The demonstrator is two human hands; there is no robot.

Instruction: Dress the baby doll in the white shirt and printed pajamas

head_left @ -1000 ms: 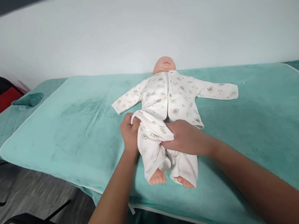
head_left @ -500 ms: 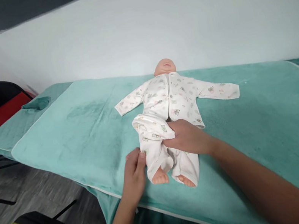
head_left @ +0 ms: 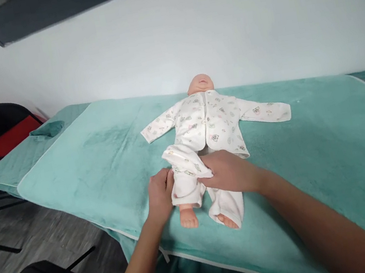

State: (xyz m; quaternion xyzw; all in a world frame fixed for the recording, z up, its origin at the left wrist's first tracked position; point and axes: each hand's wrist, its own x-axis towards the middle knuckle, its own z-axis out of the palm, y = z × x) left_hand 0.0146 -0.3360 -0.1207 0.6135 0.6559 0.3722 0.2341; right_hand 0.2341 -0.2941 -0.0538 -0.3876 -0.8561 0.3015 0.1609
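Holds white printed pants (head_left: 183, 157), bunched on a doll (head_left: 200, 85) lying feet-near on a green bed (head_left: 102, 160), gripping the top with the right hand (head_left: 231, 171) and pinching the left side with the left hand (head_left: 160, 194).

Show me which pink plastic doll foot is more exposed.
The pink plastic foot nearer the left hand: it shows to the ankle, while the other foot is mostly inside its white cloth cuff.

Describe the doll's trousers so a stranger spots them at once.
On the green-covered table by the white wall lies a doll. The white trousers, around its legs, are bunched between left hand and right hand, unlike the jacket spread above.
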